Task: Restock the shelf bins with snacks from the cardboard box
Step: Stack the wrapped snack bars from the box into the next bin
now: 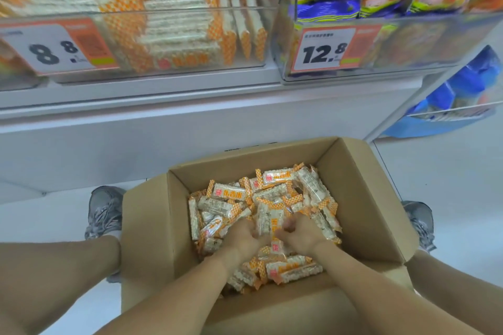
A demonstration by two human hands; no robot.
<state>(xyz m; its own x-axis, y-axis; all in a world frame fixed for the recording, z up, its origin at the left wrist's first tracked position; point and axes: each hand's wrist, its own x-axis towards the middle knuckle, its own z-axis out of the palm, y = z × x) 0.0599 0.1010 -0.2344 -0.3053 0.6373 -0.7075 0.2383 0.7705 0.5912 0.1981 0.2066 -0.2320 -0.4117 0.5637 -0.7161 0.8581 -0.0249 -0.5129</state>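
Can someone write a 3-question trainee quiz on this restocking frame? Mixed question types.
1. True or false: both hands are down inside the cardboard box.
2. Multiple choice: which bin holds the same orange-and-white snack bars as the box? A) the bin tagged 8.8 B) the bin tagged 12.8 C) the blue bag
3. Fill in: the box sits on the floor between the person's two ____.

Key
1. True: the left hand and right hand meet over the pile, fingers curled round bars.
2. A
3. shoes

One head-worn view; looks steeply down, close over cardboard box (272, 304); shelf bins (168, 43) above
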